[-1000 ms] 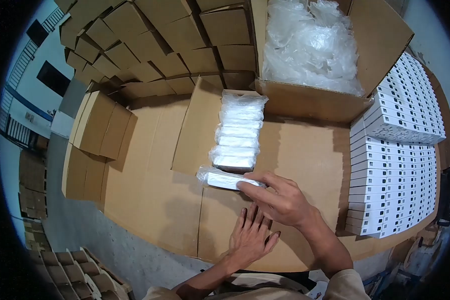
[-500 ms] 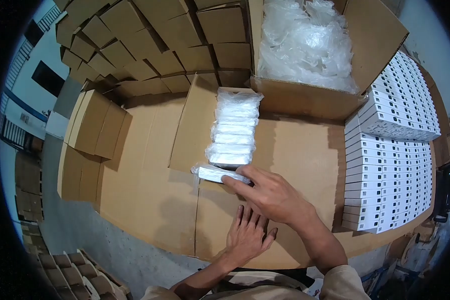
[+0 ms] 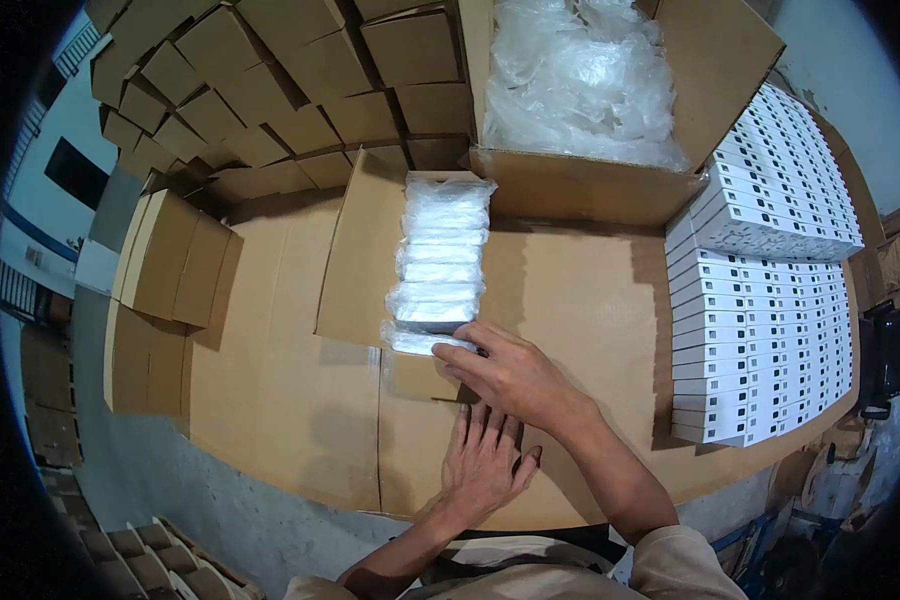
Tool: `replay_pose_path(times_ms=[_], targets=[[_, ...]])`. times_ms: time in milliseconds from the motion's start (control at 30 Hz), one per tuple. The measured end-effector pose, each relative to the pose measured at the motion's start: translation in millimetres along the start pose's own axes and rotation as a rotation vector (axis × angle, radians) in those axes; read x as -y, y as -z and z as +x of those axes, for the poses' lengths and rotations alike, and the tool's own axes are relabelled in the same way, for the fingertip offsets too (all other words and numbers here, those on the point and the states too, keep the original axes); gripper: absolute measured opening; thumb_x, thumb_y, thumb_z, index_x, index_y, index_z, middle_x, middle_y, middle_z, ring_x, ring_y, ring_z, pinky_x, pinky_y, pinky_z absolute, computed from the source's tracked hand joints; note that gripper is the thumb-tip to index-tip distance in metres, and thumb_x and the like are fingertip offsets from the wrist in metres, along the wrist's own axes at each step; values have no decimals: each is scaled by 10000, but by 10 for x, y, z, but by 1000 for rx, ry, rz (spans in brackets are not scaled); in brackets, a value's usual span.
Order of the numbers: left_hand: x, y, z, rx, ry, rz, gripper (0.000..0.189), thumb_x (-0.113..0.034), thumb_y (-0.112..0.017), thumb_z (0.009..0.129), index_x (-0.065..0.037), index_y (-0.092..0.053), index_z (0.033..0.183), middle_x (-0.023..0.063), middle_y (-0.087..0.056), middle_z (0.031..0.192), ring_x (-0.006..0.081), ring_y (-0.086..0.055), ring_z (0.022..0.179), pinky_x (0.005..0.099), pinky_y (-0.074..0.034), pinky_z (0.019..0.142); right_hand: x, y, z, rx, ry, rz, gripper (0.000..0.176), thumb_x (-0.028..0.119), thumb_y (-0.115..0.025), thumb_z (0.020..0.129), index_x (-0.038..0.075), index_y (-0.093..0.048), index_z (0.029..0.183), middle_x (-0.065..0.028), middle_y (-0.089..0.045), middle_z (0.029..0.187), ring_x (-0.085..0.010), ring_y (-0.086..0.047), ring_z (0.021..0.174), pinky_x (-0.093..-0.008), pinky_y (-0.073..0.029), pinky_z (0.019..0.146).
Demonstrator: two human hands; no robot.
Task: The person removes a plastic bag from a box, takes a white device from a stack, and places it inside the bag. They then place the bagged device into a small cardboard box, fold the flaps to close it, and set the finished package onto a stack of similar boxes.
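Observation:
An open cardboard box (image 3: pixel 348 250) holds a row of white items in clear plastic wrap (image 3: pixel 440 245). At the near end of the row, the fingers of my right hand (image 3: pixel 515 372) are closed on a wrapped white item (image 3: pixel 412 341), which lies against the others. Its right end is hidden under my fingers. My left hand (image 3: pixel 482 465) rests with spread fingers near the box's front flap (image 3: pixel 420 378), holding nothing.
Behind stands a large carton (image 3: pixel 590 185) of clear plastic wrapping (image 3: pixel 580 85). Stacked white boxes (image 3: pixel 770 345) fill the right side. Closed brown boxes (image 3: pixel 165 260) stand at the left, and many brown cartons (image 3: pixel 320 60) are piled at the back left.
The wrapped item in my right hand has moved away from me, up against the row's near end. My left hand stays low with spread fingers. The whole view has shifted slightly.

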State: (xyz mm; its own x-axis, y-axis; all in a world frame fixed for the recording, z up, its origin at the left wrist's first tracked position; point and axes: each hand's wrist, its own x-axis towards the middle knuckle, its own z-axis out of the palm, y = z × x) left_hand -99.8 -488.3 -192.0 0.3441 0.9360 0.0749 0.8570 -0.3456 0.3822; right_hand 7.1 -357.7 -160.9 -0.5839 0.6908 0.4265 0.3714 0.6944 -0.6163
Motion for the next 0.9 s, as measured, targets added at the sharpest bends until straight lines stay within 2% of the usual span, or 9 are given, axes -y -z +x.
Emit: replay_pose_path(times_ms=[100, 200, 500, 600, 700, 800, 900], targets=[[25, -59, -39, 72, 16, -29, 698, -431, -662, 938, 59, -506, 1411, 282, -434, 1464, 466, -352, 1428, 622, -241, 1195, 2, -34, -28, -14, 0, -25, 283, 106, -695, 894, 67, -656, 1172, -105, -608, 1073, -285, -659, 993, -413, -595, 796], [-8, -11, -13, -9, -8, 8, 614, -423, -627, 963, 86, -597, 1305, 271, -538, 1385, 434, -440, 1355, 602, -295, 1170, -20, -77, -58, -36, 19, -48, 293, 107, -701, 885, 69, -657, 1172, -108, -620, 1106, -292, -665, 1003, -413, -597, 806], [-23, -33, -23, -5, 18, -51, 636, -413, -645, 950, 67, -556, 1357, 270, -516, 1399, 445, -449, 1341, 593, -300, 1162, 68, -7, -56, -82, -9, -63, 249, 170, -704, 937, 75, -680, 1166, -130, -633, 1230, -302, -689, 1058, -417, -609, 824], [-36, -34, -21, -27, -4, 26, 665, -411, -660, 930, 61, -531, 1380, 265, -513, 1393, 452, -454, 1327, 585, -319, 1144, 117, 97, -51, -80, -6, -62, 259, 199, -717, 931, 63, -686, 1149, -142, -625, 1273, -309, -689, 1076, -412, -609, 827], [-53, -34, 13, -42, -18, 39, 673, -400, -668, 915, 54, -522, 1391, 261, -512, 1396, 460, -450, 1325, 581, -321, 1139, 92, 162, -68, -145, 22, -96, 293, 188, -751, 906, 108, -707, 1184, -113, -617, 1310, -267, -710, 915, -377, -598, 781], [-60, -73, 60, 95, 56, -43, 729, -350, -705, 887, 31, -456, 1457, 279, -449, 1451, 484, -387, 1378, 593, -254, 1188, 63, 272, -95, -216, 65, -146, 307, 202, -747, 907, 109, -701, 1195, -119, -617, 1316, -275, -696, 970, -391, -583, 837], [-95, -157, 168, 33, 44, -29, 759, -340, -708, 882, 22, -420, 1484, 279, -439, 1466, 490, -387, 1377, 591, -258, 1188, 43, 463, -142, -251, 64, -198, 313, 215, -735, 913, 111, -692, 1206, -130, -618, 1312, -301, -667, 1062, -418, -556, 906]])
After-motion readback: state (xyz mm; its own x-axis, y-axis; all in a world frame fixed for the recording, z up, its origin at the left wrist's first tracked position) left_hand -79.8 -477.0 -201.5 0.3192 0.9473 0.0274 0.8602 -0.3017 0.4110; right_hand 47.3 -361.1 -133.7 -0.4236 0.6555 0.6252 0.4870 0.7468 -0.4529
